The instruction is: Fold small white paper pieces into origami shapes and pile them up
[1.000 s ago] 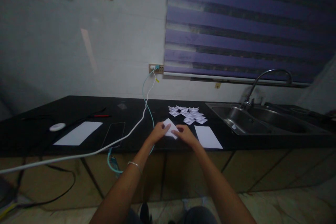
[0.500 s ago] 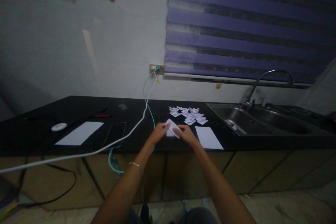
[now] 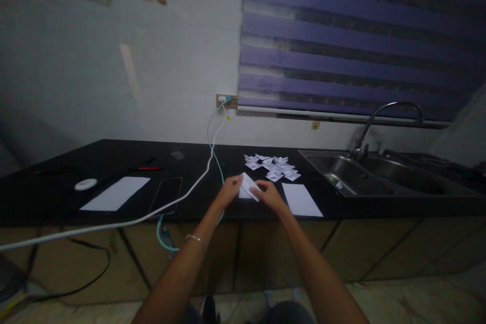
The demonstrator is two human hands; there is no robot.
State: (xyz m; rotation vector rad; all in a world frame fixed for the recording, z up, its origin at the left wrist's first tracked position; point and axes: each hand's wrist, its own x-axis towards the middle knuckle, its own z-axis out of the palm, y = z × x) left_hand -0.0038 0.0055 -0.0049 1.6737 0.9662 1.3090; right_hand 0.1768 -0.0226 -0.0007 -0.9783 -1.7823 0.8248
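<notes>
A small folded piece of white paper [image 3: 249,185] is held between my two hands over the black countertop's front part. My left hand [image 3: 230,188] pinches its upper left end, thumb on top. At its lower right end my right hand [image 3: 267,193] grips it between thumb and fingers. Under the folded paper, part of another white paper [image 3: 243,194] shows; whether it lies on the counter or belongs to the same piece I cannot tell. Just behind my hands sits a cluster of several folded white paper pieces [image 3: 276,166] with pointed tips. A flat stack of white paper [image 3: 301,199] lies right of my right hand.
Farther left on the black countertop [image 3: 201,162] are a white sheet [image 3: 117,193], a phone [image 3: 166,195], a white round disc [image 3: 85,184] and a red pen [image 3: 149,168]. A white cable [image 3: 193,187] crosses from the wall socket [image 3: 227,100]. A steel sink [image 3: 351,177] stands at right.
The folded paper has turned slightly in my hands and looks narrower. My right thumb and fingers have shifted a little on its edge. Everything else lies as before.
</notes>
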